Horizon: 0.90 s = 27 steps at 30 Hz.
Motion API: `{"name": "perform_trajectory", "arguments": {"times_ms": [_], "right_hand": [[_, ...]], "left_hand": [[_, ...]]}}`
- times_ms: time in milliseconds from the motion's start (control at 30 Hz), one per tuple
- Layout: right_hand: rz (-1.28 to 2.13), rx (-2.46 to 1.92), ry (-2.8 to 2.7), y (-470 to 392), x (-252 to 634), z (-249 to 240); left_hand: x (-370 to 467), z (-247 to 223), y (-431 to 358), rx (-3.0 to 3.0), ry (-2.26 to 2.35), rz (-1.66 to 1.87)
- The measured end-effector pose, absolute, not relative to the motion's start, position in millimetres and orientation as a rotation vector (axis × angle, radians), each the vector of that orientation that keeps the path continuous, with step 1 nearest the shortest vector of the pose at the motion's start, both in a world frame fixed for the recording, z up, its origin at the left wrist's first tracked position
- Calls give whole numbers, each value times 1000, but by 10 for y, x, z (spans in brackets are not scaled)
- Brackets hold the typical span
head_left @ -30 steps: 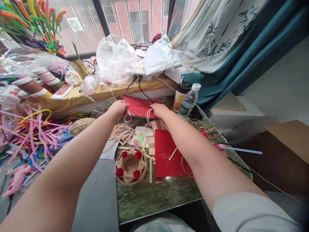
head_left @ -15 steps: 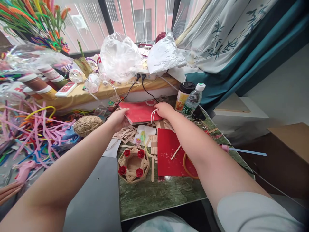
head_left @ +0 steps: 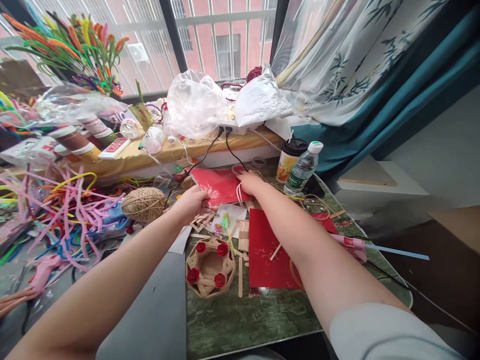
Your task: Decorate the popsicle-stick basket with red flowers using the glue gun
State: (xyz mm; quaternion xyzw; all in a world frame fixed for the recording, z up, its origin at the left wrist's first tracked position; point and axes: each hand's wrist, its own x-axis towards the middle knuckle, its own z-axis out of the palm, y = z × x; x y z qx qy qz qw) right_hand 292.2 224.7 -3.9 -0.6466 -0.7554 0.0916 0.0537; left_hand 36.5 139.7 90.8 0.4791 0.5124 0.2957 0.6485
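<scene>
A flat red packet in shiny clear wrapping (head_left: 219, 185) lies at the far side of the green table. My left hand (head_left: 193, 202) pinches its near left corner, thumb on top. At the packet's right end, my right hand (head_left: 250, 182) is closed on the edge; its fingertips are partly hidden. Loops of white cord (head_left: 239, 194) hang just below that hand. Nearer to me stands an octagonal stick basket (head_left: 210, 267) with red paper roses on its rim. Red paper sheets (head_left: 262, 250) lie under my right forearm, and craft sticks (head_left: 243, 235) lie between the two.
A water bottle (head_left: 303, 170) and a lidded paper cup (head_left: 288, 157) stand right of my right hand. A twine ball (head_left: 143, 204) sits left of my left hand. A pink glue gun (head_left: 352, 243) lies at right. Another person's hand (head_left: 17, 300) shows at far left.
The red packet has tilted, and its near left corner has come toward me with my left hand. My right hand stays at the right end. The view has shifted slightly.
</scene>
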Motion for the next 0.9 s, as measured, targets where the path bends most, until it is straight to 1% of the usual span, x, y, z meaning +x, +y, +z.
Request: {"name": "perform_trajectory", "arguments": {"times_ms": [267,400,633,900], "right_hand": [[178,-2182,-2055,2280,3075,-110],[191,-2130,-2066,2280,3147,-139],[265,-1976,-2034,2264,3224,-110],[297,-1912,-1901,2107,3367,-81]], "left_hand": [[276,946,1232,1088,1155,794],[205,978,1149,1020,1119,902],[189,1054,1115,572,1037,1168],[195,1303,1278,378,915,1273]]}}
